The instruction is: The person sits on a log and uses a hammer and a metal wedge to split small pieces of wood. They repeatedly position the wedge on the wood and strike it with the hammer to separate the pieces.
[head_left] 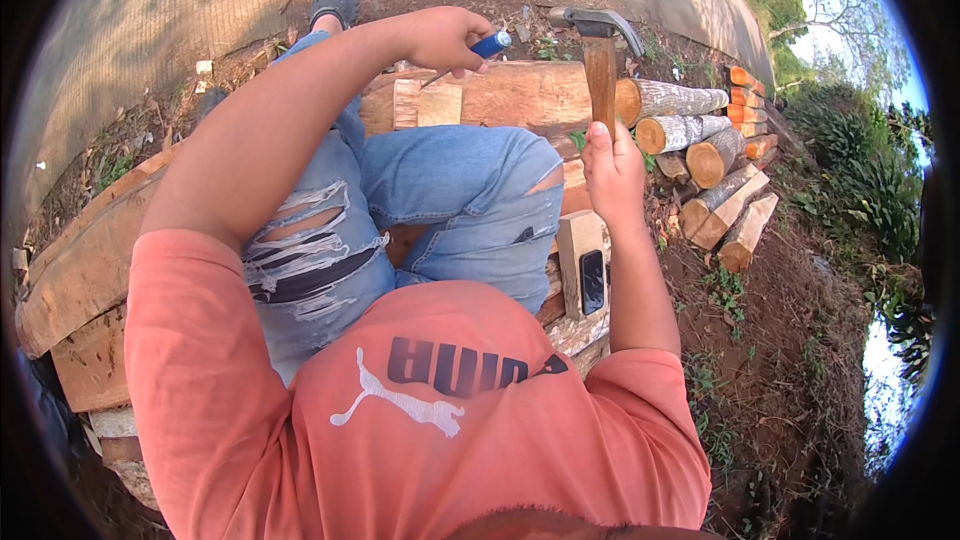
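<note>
My left hand (452,38) is closed around a chisel with a blue handle (491,44). The chisel's thin metal blade slants down and left, its tip over a pale squared wood piece (440,105). Whether the tip touches the wood I cannot tell. That piece lies against a larger reddish timber (525,92) beyond my knees. My right hand (613,175) grips a claw hammer by its wooden handle (601,80). The hammer stands upright, its dark metal head (597,23) raised to the right of the chisel and apart from it.
A black phone (593,282) lies on a wood block (572,245) beside my right thigh. Cut logs (685,98) are stacked at the right. Long timbers (95,250) extend at the left. Past the timber is a paved path (200,10); bare soil and plants (800,340) lie at the right.
</note>
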